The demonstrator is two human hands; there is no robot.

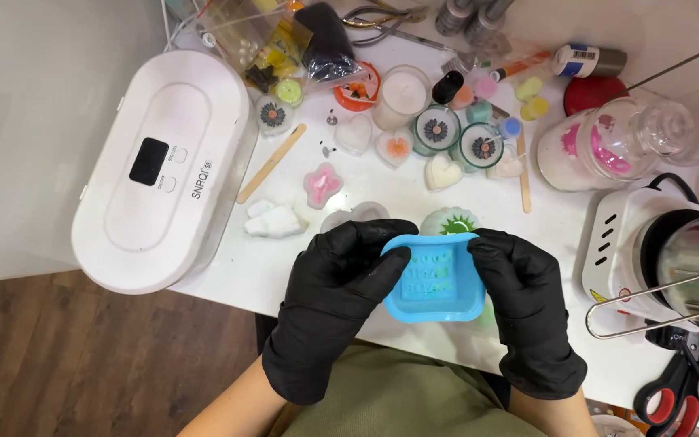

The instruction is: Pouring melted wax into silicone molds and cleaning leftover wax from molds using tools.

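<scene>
I see both hands in black gloves holding a blue silicone mould (434,282) between them, just above the near edge of the white desk (414,182). The left hand (335,283) has its fingers (378,243) curled over the mould's left rim, clamped on it, and the right hand (527,295) grips the opposite rim the same way, fingers (491,247) folded over the edge (the mould looks slightly bent between them). Pale green raised shapes show on the mould's face; I cannot tell what they are. Just beyond the fingers sits a round green and white piece (449,222), partly hidden by the mould. Well to the left of the left hand lies a large white oval machine (163,166). To the right of the right hand stands a white melter with a metal pot (673,259), and red-handled scissors (677,396) lie nearer the desk's edge.
</scene>
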